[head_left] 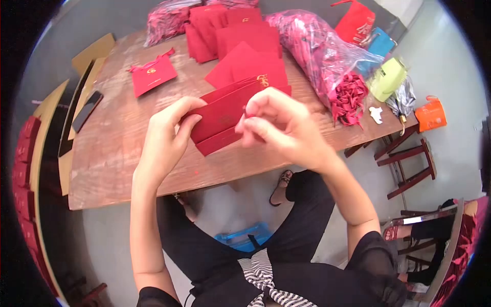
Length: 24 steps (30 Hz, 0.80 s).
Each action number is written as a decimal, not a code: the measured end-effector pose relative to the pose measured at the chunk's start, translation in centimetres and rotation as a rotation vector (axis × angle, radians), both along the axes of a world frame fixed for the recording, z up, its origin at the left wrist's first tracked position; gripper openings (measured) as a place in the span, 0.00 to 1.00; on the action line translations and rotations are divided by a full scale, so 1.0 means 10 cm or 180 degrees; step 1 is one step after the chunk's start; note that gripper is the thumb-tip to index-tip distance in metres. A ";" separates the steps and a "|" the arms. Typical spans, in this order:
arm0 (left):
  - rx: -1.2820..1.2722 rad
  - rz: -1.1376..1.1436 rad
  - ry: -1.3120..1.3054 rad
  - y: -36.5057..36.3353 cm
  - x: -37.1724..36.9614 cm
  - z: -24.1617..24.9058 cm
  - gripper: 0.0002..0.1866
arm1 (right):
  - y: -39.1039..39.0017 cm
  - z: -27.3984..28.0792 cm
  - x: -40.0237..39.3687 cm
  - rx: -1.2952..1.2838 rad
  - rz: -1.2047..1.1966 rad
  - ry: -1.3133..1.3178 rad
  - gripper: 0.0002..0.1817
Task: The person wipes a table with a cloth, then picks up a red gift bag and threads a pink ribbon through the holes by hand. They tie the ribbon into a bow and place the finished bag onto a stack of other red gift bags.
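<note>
The left hand (164, 129) pinches one end of a red paper bag (220, 115) above the tabletop (123, 176) — the right hand (287, 125) curls by its other end, fingertips bunched, any grip unclear.

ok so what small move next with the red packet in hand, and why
Perhaps steady the red packet with the left hand: it grips only one end, while the right hand, fingers curled, works close over the packet's face. Whether that hand holds anything is unclear.
</note>
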<state>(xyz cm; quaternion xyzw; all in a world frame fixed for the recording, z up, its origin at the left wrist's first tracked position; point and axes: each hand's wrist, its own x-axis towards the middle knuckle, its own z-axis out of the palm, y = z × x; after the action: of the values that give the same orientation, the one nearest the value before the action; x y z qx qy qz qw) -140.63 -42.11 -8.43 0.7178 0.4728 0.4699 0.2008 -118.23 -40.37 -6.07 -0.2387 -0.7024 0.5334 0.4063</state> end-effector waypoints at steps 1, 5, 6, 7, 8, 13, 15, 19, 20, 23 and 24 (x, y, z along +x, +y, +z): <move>0.0087 0.0009 0.0098 0.01 -0.02 -0.03 0.12 | -0.02 -0.06 -0.08 -0.0154 -0.0071 -0.0148 0.06; -0.0119 -0.0157 -0.0210 0.05 -0.13 -0.05 0.14 | 0.03 -0.38 -0.37 0.0102 -0.0470 -0.0126 0.07; -0.0144 -0.0121 -0.0226 0.07 -0.16 -0.06 0.14 | 0.03 -0.38 -0.40 0.0156 -0.0573 -0.0233 0.07; -0.0298 -0.0268 -0.0509 0.08 -0.18 -0.06 0.14 | 0.01 -0.36 -0.41 0.0000 -0.0616 -0.0304 0.07; -0.0444 -0.0418 -0.0792 0.08 -0.19 -0.05 0.14 | -0.01 -0.33 -0.43 -0.0149 -0.0662 -0.0374 0.07; -0.0716 -0.0592 -0.1084 0.07 -0.18 -0.03 0.15 | 0.05 -0.48 -0.51 0.0380 -0.0826 -0.0233 0.06; -0.0850 -0.0751 -0.1004 0.06 -0.17 -0.03 0.16 | 0.03 -0.47 -0.52 0.0440 -0.0963 -0.0258 0.07; -0.0827 -0.0824 -0.1032 0.06 -0.10 -0.07 0.16 | 0.00 -0.42 -0.50 0.0749 -0.1086 -0.0486 0.07; -0.0827 -0.0828 -0.1151 0.04 -0.07 -0.06 0.15 | -0.01 -0.40 -0.49 0.0747 -0.1121 -0.0594 0.07; -0.0847 -0.0856 -0.1253 0.01 0.00 -0.03 0.15 | -0.01 -0.39 -0.47 0.0795 -0.1164 -0.0675 0.06; -0.0868 -0.0875 -0.1240 0.00 0.01 -0.02 0.15 | -0.01 -0.39 -0.46 0.0843 -0.1167 -0.0651 0.06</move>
<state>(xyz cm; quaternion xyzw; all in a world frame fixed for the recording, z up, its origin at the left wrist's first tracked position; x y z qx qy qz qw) -140.49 -42.06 -8.68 0.6377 0.3823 0.4995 0.4446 -122.84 -40.48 -10.01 -0.3596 -0.7486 0.3272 0.4508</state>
